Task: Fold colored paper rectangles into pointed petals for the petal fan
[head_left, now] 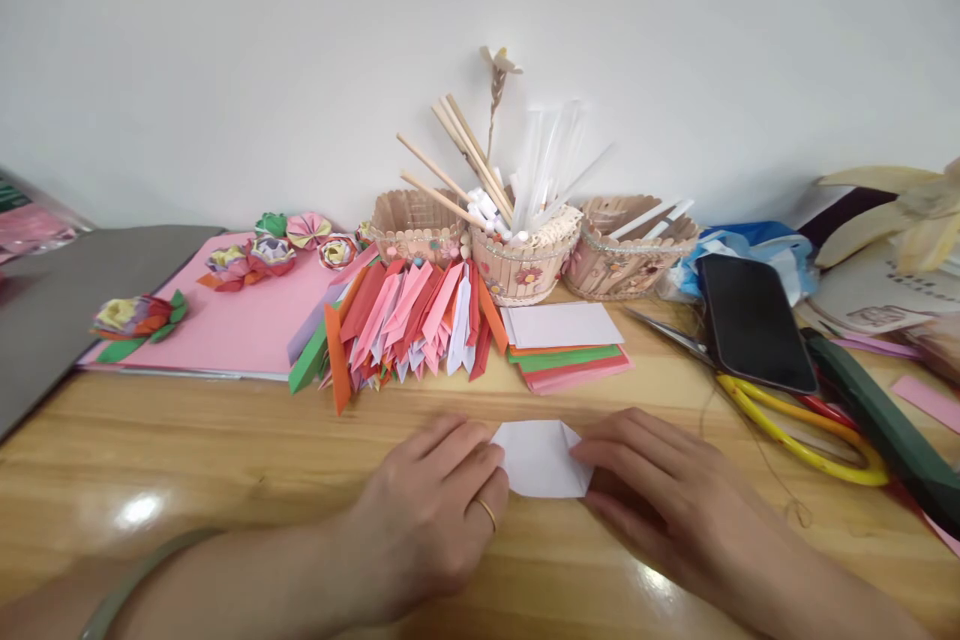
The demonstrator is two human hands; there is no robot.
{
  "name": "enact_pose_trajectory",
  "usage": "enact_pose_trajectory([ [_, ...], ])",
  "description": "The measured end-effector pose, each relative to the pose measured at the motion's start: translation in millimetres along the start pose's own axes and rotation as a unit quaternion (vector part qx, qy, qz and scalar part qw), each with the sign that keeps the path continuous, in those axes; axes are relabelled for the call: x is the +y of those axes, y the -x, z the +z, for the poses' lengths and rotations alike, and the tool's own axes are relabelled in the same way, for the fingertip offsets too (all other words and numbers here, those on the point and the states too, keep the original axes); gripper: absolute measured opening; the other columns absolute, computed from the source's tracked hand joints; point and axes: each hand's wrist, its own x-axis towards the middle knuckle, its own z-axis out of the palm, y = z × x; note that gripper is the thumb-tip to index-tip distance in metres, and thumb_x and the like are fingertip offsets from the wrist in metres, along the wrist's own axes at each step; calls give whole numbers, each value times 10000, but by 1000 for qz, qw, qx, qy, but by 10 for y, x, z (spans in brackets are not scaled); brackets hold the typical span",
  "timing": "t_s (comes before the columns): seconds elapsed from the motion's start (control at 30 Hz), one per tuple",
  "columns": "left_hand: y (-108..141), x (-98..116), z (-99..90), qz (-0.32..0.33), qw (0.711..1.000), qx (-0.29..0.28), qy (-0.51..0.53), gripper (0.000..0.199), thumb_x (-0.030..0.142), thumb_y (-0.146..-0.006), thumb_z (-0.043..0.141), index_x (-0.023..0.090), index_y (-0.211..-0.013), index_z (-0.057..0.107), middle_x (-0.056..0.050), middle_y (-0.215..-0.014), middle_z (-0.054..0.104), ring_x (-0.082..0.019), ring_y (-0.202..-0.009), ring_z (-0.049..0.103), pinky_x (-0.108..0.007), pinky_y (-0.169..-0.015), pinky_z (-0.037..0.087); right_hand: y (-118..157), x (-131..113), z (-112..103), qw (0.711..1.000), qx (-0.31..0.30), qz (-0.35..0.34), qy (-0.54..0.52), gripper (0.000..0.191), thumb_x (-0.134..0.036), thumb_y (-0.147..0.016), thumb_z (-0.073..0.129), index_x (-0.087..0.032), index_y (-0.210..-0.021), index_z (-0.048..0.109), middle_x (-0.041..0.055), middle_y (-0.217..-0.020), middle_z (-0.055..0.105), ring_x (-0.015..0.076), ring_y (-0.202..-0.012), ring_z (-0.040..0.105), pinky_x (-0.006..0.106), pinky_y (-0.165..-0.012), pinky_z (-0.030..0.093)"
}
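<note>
A small white sheet of paper lies on the wooden table between my hands, with its upper right corner folded in. My left hand, with a ring on one finger, is closed on the paper's left edge. At the right edge, my right hand pinches the folded corner between thumb and fingers. Just beyond the sheet is a stack of coloured paper rectangles, white on top. Left of that stack sits a pile of folded paper strips in red, pink, orange, green and white.
Three decorated baskets with sticks and straws stand against the wall. Finished paper flowers rest on pink sheets at left. To the right lie yellow-handled scissors, a black phone and a dark green tool.
</note>
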Motion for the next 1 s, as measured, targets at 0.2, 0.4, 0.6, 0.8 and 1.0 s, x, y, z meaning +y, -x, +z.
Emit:
enact_pose_trajectory([
  [0.2,-29,-2,-28,-108,988,-37,107,149,138,-865,517,154,-763,624,-32,-823,672,-206,-837,578,-331,-713,524,8,-3,21,1000,-10,-3,-11,126,-168,-926,479,-189,-903,601,45,-853,636,187,-795,593,332,-699,491],
  [0.4,-53,-16,-36,-204,950,-70,225,77,119,-820,589,182,-782,610,-10,-853,654,-209,-875,531,-333,-724,497,26,-5,84,991,-26,86,-101,129,-152,-920,467,-200,-897,584,52,-891,597,175,-820,572,301,-680,492],
  [0.6,-68,-24,-13,-254,922,-70,284,130,85,-764,646,213,-781,633,4,-856,631,-188,-862,515,-318,-730,454,8,14,99,987,-51,101,-115,99,-173,-917,486,-210,-880,570,46,-903,589,171,-826,570,291,-675,490],
  [0.8,-43,-38,27,-263,917,-74,292,144,96,-786,616,228,-737,646,10,-842,629,-180,-856,507,-308,-727,424,29,59,146,992,-35,86,-82,131,-171,-929,456,-211,-864,562,43,-863,589,170,-765,566,288,-624,479],
  [1.0,-44,-4,79,-278,924,-42,260,132,146,-798,512,201,-701,582,-15,-790,613,-190,-812,506,-321,-701,422,-17,6,121,992,-26,91,-80,144,-154,-915,447,-212,-832,550,45,-856,602,168,-770,578,272,-647,500],
])
